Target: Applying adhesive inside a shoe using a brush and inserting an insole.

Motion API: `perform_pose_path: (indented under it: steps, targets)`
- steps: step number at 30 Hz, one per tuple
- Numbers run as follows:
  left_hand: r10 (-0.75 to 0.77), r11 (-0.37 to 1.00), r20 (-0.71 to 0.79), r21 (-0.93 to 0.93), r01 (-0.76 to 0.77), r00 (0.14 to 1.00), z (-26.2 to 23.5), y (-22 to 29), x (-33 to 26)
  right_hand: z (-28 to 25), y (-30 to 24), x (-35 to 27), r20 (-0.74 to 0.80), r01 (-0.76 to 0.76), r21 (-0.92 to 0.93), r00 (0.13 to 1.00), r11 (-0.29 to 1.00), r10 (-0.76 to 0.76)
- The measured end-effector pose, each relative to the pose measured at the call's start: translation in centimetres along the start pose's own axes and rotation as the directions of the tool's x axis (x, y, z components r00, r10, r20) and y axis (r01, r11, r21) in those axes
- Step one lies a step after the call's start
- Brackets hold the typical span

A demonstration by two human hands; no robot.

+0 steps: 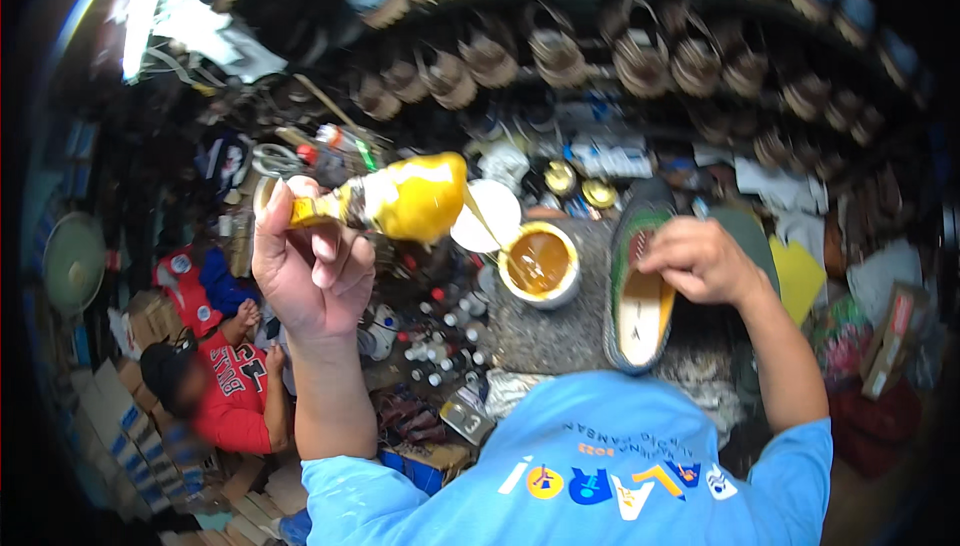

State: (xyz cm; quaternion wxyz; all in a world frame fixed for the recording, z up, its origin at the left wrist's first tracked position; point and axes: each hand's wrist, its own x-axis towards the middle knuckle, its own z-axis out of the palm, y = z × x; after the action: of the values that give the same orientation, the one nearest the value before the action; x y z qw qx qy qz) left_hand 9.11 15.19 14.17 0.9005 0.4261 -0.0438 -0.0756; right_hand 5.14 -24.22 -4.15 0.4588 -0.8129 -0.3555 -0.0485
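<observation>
The left hand (320,281) is raised and grasps a brush (425,196) by its handle, between thumb and fingers; the head of the brush, thickly covered with yellow paste, points to the right of this hand. From it a thin yellow strand runs down toward a pot (566,294), which holds brown-amber paste (535,261) and stands between the two hands on a dark worktop (530,346). The right hand (700,261) grasps a shoe (641,316) at its side edge, with green lining and pale insole; the shoe is just left of this hand. Whether it touches the worktop, I cannot tell. Farther right of this hand is a yellow sheet (798,286). Beyond both hands, sandals (640,56) stand in rows.
</observation>
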Motion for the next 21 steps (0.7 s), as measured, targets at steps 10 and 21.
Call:
perform_pose_path:
  steps: [10, 21]
  targets:
    - [0.174, 0.985, 0.271, -0.064, -0.162, 0.947, 2.3, 4.6, -0.8, -0.3, -0.8, -0.1, 0.055, -0.088, 0.037, 0.995, 0.995, 0.085]
    - [0.245, 0.913, 0.386, 0.218, -0.346, 0.890, -10.2, -4.6, -1.9, -0.3, -0.1, 0.0, 0.055, -0.116, 0.068, 0.992, 0.991, 0.112]
